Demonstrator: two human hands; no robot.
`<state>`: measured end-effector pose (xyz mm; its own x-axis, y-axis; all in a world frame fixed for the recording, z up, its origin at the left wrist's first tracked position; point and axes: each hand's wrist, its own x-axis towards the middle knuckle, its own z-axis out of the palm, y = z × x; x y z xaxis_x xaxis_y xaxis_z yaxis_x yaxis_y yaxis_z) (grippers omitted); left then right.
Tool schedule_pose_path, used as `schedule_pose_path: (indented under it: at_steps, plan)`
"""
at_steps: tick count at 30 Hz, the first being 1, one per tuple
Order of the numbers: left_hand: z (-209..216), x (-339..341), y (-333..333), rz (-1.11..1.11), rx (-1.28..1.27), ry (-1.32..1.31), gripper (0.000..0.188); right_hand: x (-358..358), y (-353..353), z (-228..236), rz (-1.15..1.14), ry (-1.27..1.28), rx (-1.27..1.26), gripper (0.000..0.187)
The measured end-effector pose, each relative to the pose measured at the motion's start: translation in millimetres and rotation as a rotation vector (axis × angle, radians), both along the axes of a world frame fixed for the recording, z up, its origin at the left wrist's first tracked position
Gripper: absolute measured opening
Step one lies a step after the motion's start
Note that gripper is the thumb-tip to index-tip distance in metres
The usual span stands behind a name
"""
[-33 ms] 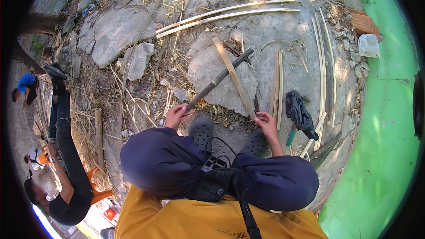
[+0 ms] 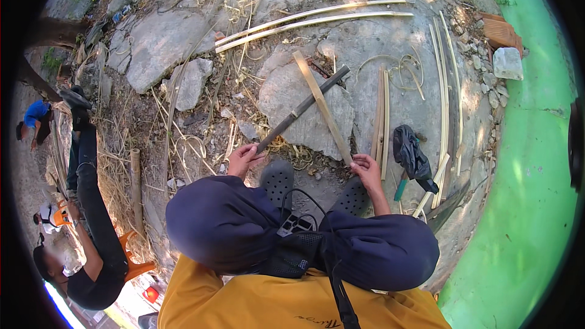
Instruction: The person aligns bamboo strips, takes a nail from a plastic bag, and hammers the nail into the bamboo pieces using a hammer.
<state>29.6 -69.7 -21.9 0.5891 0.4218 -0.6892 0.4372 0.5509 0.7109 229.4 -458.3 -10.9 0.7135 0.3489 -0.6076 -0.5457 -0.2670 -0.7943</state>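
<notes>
Between thumb and fingers, my left hand (image 2: 244, 160) grips the near end of a dark stick (image 2: 298, 111), which looks like a charred or dark-skinned bamboo piece. It slants away to the upper right. My right hand (image 2: 367, 170) pinches the near end of a flat, pale-brown bamboo strip (image 2: 322, 103), slanting away to the upper left. The two pieces cross at mid-length over a flat grey stone slab (image 2: 286, 94). Both hands are in front of my knees, above my dark clogs (image 2: 277, 183).
Two pale strips (image 2: 317, 20) lie at the far side. More long strips (image 2: 443, 85) lie to the right, beside a black plastic bag (image 2: 409, 152) and a green-handled tool (image 2: 400, 187). A green wall (image 2: 518, 164) borders the right. At left, a person (image 2: 91, 225) sits on an orange stool (image 2: 135, 262).
</notes>
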Motion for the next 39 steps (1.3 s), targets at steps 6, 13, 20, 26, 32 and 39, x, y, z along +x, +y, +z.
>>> schedule_pose_path:
  at_steps: [6, 13, 20, 26, 32, 39]
  plan:
    - [1, 0, 0, 0.023, -0.026, 0.0, 0.032, -1, -1, 1, -0.001, 0.01, 0.026, 0.033]
    - [2, 3, -3, 0.029, -0.013, 0.015, 0.028, 1, -8, -3, 0.019, 0.012, 0.023, 0.033]
    - [4, 3, -4, 0.041, -0.056, 0.012, 0.026, 1, -11, -3, 0.065, 0.0, 0.0, 0.032]
    - [1, 2, -4, 0.062, -0.06, -0.002, 0.024, 1, -11, -3, 0.087, -0.005, 0.001, 0.032]
    - [3, 3, -4, 0.072, -0.076, 0.003, 0.023, 2, -11, -1, 0.111, -0.006, -0.009, 0.032]
    - [8, 4, -3, 0.066, -0.089, 0.004, 0.024, 2, -11, -4, 0.114, -0.014, -0.014, 0.033]
